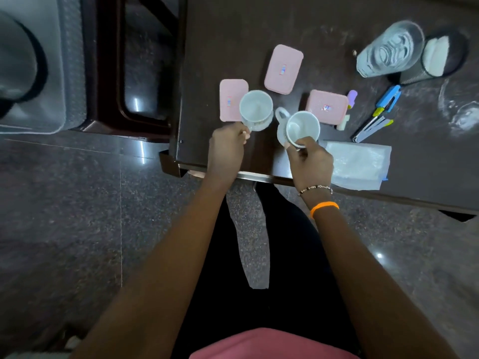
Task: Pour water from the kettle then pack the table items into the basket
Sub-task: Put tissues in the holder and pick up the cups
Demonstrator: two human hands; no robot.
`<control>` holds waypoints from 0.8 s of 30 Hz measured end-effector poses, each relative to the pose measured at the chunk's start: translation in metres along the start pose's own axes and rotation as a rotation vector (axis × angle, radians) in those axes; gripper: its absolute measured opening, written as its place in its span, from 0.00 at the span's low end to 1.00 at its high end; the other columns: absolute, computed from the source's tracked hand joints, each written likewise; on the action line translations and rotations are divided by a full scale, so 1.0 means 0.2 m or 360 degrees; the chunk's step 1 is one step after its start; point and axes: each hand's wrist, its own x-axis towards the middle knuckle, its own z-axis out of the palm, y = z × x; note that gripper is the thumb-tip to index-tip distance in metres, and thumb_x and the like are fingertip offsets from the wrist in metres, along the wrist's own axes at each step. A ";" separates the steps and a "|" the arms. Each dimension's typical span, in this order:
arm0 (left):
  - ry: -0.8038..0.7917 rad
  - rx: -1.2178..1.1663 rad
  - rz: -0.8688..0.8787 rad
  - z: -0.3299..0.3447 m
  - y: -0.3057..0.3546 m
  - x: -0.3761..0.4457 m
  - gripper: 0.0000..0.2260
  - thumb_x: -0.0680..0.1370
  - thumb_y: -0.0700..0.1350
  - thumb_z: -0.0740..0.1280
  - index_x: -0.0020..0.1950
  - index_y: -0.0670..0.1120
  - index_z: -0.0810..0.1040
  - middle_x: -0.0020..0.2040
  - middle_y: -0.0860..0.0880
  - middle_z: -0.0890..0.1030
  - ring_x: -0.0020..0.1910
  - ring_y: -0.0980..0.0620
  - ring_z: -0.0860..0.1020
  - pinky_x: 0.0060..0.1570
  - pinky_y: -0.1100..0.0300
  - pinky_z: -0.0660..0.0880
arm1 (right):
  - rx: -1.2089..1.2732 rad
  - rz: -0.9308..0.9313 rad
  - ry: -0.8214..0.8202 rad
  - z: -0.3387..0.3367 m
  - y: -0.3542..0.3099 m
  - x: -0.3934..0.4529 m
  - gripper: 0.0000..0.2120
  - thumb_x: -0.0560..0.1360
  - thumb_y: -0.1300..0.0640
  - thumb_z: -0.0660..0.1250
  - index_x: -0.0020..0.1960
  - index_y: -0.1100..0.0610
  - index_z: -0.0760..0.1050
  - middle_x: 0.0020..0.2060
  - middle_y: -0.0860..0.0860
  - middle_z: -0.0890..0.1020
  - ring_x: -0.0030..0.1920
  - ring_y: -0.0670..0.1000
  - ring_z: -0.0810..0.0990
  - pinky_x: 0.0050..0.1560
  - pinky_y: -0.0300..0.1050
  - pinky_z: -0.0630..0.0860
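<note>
Two white cups are held over the dark table (259, 29) near its front edge. My left hand (226, 145) grips the handle of the left cup (256, 107), which hangs in front of a pink lidded box (229, 95). My right hand (309, 158) pinches the near rim of the right cup (302, 128); its handle points to the far left. Both cups look empty. Two more pink lidded boxes lie behind, one at the centre (283, 68) and one to the right (325, 106). The basket (72, 60), pale and translucent, stands at the left on a stool. No kettle is in view.
A clear glass jar (388, 50) and a dark round holder with white paper (440, 55) stand at the back right. A blue stapler (388, 98), a second stapler (373, 126), a purple item (352, 97) and a clear plastic bag (360, 164) lie on the right.
</note>
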 end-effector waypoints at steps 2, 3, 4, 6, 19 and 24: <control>0.0088 -0.0010 0.0009 -0.11 -0.01 -0.07 0.09 0.75 0.33 0.62 0.47 0.38 0.81 0.43 0.42 0.84 0.43 0.47 0.82 0.46 0.56 0.77 | -0.0033 -0.0109 0.0004 -0.04 -0.10 -0.02 0.12 0.72 0.50 0.68 0.45 0.59 0.77 0.37 0.59 0.82 0.41 0.59 0.79 0.40 0.46 0.71; 0.0142 -0.0032 0.0003 -0.17 -0.02 -0.10 0.08 0.75 0.33 0.62 0.47 0.38 0.81 0.43 0.42 0.84 0.43 0.48 0.82 0.46 0.58 0.75 | -0.0030 -0.0179 -0.0018 -0.05 -0.16 -0.02 0.12 0.72 0.49 0.69 0.45 0.59 0.76 0.38 0.59 0.82 0.41 0.59 0.80 0.41 0.46 0.72; 0.0205 -0.0063 -0.0014 -0.24 -0.03 -0.13 0.08 0.75 0.33 0.63 0.47 0.38 0.81 0.44 0.42 0.84 0.43 0.48 0.82 0.45 0.61 0.74 | -0.0019 -0.0254 -0.0057 -0.06 -0.24 -0.03 0.12 0.71 0.49 0.69 0.45 0.58 0.77 0.39 0.59 0.82 0.40 0.58 0.80 0.42 0.47 0.74; 0.0340 -0.0110 -0.0066 -0.38 -0.07 -0.17 0.07 0.74 0.34 0.64 0.48 0.38 0.81 0.45 0.43 0.84 0.44 0.48 0.82 0.46 0.62 0.73 | 0.0002 -0.0423 -0.0133 -0.07 -0.42 -0.03 0.12 0.71 0.50 0.70 0.46 0.58 0.77 0.42 0.59 0.82 0.41 0.58 0.81 0.44 0.51 0.78; 0.0953 -0.0088 -0.0429 -1.27 -0.52 -0.09 0.09 0.75 0.36 0.63 0.49 0.41 0.82 0.44 0.41 0.84 0.41 0.46 0.79 0.42 0.60 0.71 | -0.0218 -0.1450 -0.0444 0.37 -1.71 0.10 0.16 0.70 0.48 0.69 0.47 0.62 0.79 0.44 0.63 0.78 0.45 0.61 0.77 0.47 0.49 0.70; 0.0663 0.0069 -0.0519 -1.41 -0.70 0.07 0.09 0.76 0.37 0.61 0.50 0.40 0.80 0.46 0.40 0.83 0.41 0.47 0.76 0.44 0.56 0.72 | -0.0818 -0.1681 -0.0541 0.62 -1.96 0.24 0.21 0.71 0.43 0.65 0.51 0.60 0.78 0.49 0.64 0.78 0.53 0.63 0.74 0.55 0.53 0.69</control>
